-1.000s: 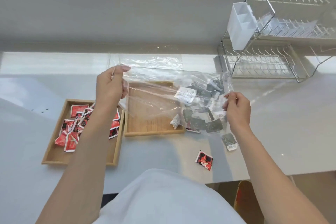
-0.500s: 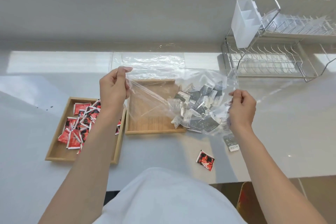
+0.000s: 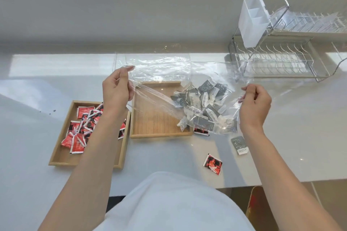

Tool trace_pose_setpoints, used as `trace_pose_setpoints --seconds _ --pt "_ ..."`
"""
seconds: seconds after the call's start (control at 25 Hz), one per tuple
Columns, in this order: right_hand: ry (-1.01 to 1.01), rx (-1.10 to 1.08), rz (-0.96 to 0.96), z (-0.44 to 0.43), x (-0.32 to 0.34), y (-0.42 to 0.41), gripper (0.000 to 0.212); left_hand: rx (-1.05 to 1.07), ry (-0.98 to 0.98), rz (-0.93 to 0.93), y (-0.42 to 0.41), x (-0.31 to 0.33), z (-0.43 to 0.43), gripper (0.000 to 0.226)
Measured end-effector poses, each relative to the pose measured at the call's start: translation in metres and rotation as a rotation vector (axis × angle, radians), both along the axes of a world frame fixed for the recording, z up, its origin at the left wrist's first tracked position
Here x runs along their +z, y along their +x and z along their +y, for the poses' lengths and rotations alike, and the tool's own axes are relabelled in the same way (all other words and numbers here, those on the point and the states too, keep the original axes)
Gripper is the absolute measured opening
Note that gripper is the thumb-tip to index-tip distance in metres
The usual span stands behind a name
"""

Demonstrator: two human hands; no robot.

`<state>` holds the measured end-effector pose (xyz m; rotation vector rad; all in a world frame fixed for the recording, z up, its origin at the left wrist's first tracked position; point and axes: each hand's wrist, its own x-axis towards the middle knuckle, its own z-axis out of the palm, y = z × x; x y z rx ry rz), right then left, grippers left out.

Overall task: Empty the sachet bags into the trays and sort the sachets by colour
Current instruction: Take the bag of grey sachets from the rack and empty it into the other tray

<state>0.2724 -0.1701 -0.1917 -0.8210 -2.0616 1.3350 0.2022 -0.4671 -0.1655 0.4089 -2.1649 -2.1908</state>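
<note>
Overhead, both bare hands hold a clear plastic bag (image 3: 187, 88) stretched between them above the pale worktop (image 3: 281, 137). The left hand (image 3: 116, 90) has its fingers (image 3: 125, 73) pinched together on the bag's left upper edge, and the right hand (image 3: 255, 105) has its fingers (image 3: 249, 90) closed on the bag's right edge, so the film runs taut in creases from one hand to the other. A clump of grey sachets (image 3: 204, 103) sits bunched inside the bag toward its right half, hanging over the right end of the middle wooden tray (image 3: 159, 133). That tray's slatted floor is mostly bare; whether the lowest white sachet at the bag's corner touches it cannot be told. To the left, just beside it, a second wooden tray (image 3: 62, 157) holds a heap of red sachets (image 3: 82, 129), partly hidden by the left forearm. A red and black sachet (image 3: 201, 131) lies on the worktop at the middle tray's right front corner, under the bag. Nearer the person, a loose red sachet (image 3: 213, 163) lies on the worktop, and a loose grey sachet (image 3: 239, 144) lies just beside the right wrist. Another empty clear bag (image 3: 154, 58) lies flat behind the trays. A wire dish rack (image 3: 293, 62) with a white cutlery holder (image 3: 252, 20) stands at the far right.
</note>
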Motion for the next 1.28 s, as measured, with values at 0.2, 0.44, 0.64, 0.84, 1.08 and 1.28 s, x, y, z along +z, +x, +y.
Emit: trace_pose_setpoints --seconds 0.2,0.44,0.64,0.84,1.08,1.28 --pt "-0.002 0.036 -0.092 0.001 0.003 -0.008 0.03 -0.01 -0.015 -0.005 -0.007 0.0 -0.004 0.025" --pt "-0.005 0.052 -0.084 -0.005 0.0 0.006 0.028 -0.019 -0.013 -0.038 -0.001 -0.016 -0.004 0.024" --pt "-0.01 0.026 -0.034 -0.006 0.008 0.0 0.028 -0.016 0.001 -0.038 0.001 -0.021 -0.005 0.024" --pt "0.039 0.028 0.019 -0.003 0.017 0.0 0.027 -0.014 -0.005 -0.012 -0.001 -0.015 -0.005 0.025" --pt "0.048 0.04 0.011 -0.006 0.017 0.0 0.029 -0.043 -0.018 0.006 -0.01 -0.01 0.001 0.025" --pt "-0.006 -0.012 0.054 -0.006 0.017 0.0 0.028 -0.055 -0.007 0.014 -0.013 -0.006 0.007 0.024"
